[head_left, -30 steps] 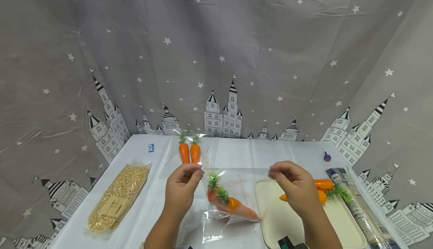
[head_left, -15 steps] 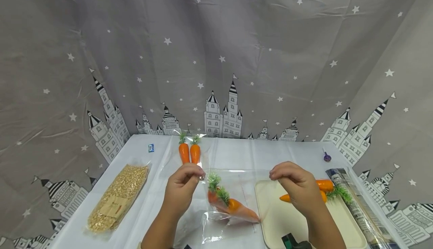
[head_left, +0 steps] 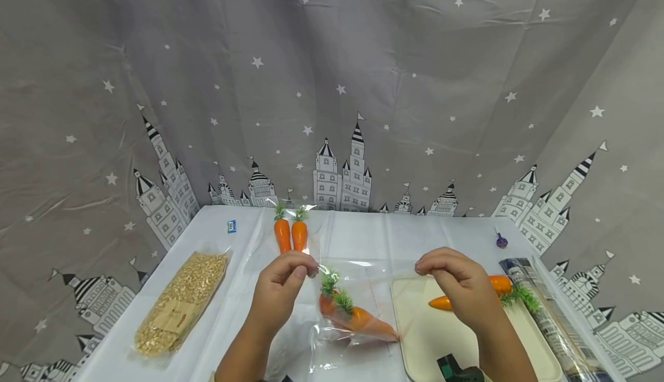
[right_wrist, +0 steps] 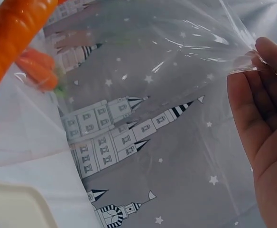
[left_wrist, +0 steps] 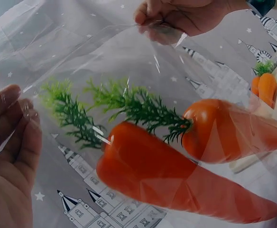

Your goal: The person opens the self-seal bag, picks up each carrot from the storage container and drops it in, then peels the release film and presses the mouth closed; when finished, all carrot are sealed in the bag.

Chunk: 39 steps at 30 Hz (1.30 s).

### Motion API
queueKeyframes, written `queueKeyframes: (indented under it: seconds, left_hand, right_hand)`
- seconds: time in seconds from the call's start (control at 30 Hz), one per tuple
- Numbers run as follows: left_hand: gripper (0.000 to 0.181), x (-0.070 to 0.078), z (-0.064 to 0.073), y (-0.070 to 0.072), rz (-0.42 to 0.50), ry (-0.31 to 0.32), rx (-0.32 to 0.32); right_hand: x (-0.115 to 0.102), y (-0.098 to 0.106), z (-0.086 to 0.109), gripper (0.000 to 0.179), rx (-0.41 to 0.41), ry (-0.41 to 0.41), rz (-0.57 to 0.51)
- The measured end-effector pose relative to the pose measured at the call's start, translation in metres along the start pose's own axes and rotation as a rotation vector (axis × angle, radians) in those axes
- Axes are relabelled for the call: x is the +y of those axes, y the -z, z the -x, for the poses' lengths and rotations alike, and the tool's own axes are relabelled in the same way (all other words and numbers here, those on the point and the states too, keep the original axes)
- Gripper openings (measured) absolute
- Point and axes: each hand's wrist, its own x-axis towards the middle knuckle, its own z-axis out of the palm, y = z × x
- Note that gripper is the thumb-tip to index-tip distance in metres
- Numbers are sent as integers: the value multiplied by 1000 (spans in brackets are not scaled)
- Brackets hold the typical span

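Between my two hands hangs a clear plastic bag (head_left: 381,287), its top edge stretched across. Inside it lie two carrots, one lower (left_wrist: 171,175) and one upper (left_wrist: 214,130), with feathery green tops pointing to the bag's upper left in the left wrist view. My left hand (head_left: 280,284) pinches one top corner between thumb and fingers. The other corner is pinched by my right hand (right_wrist: 266,109), where the film gathers in creases at the fingertips. Beyond the left hand, a second clear bag holds two more carrots (head_left: 299,235) lying on the table.
A cream tray (head_left: 425,336) with orange carrots (head_left: 441,303) sits under and beside my right hand. Along the right edge lies a long plastic-wrapped package (head_left: 552,324). A bag of yellow grains (head_left: 181,295) is at left, a small blue packet (head_left: 231,226) behind it. A purple item (head_left: 501,241) lies far right.
Both hands have shifted slightly to the right, still pinching the bag's corners. The carrots in the bag have moved a little with it.
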Motion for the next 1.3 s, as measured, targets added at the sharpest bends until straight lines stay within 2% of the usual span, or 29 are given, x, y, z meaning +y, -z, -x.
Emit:
queueKeyframes:
  seconds: [0.07,0.17,0.3,0.37,0.47,0.57,0.77,0.93,1.0,1.13,1.2,1.3]
  left_hand:
    - [20,1,0,-1,-22,4,21]
    - [13,4,-1,-2,-51,73,55]
    - [13,9,-1,-5,-102,197,99]
    - [16,11,-1,-6,-146,217,126]
    - [15,12,-2,-8,-224,178,152]
    - [17,12,-2,-9,-272,126,151]
    - [14,10,-1,-11,-213,136,114]
    - [9,10,0,-12,-176,141,108]
    - [10,10,0,-12,-162,144,101]
    - [10,12,1,-13,-155,149,91]
    - [10,14,0,-14,-160,151,87]
    - [9,19,0,-16,-178,153,76]
  right_hand:
    - [0,-2,0,35,-3,18,-38]
    - [-1,-6,0,28,22,24,-34]
    - [-3,-10,0,24,98,-46,43]
    - [-4,-12,0,24,128,-83,64]
    - [-5,-13,0,25,153,-110,80]
    - [-6,-13,0,24,161,-120,85]
    - [-9,-13,1,26,144,-115,58]
    - [-12,-12,1,32,28,-58,-28]
    - [-18,-13,0,34,-1,-53,31]
    - [-39,-20,-7,36,12,-26,330]
    - [-52,-27,-12,36,7,33,461]
    - [-68,-42,-18,35,-66,109,526]
